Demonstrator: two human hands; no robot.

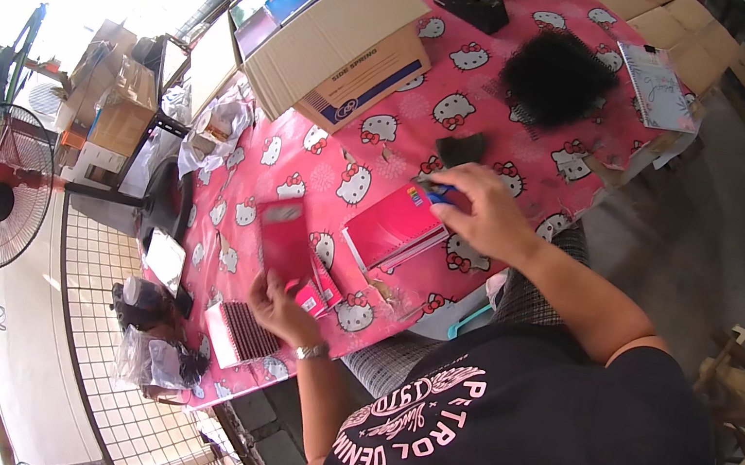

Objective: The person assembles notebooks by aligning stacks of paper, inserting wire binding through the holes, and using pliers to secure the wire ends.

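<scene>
Gripping a blue tool (440,193) in right hand (491,215), at far end of pink notebook (390,228); pinching red card (285,245) in left hand (285,314), beside spiral notebooks (239,332).

Pale lettering arcs across the black shirt (546,429); dark lettering and a blue band mark the cardboard box (343,55); script marks the white notebook (653,87); small multicoloured print marks the pink notebook (388,225).

Pink-clothed table (314,167); notebooks (393,228), carton (344,50) atop
</scene>
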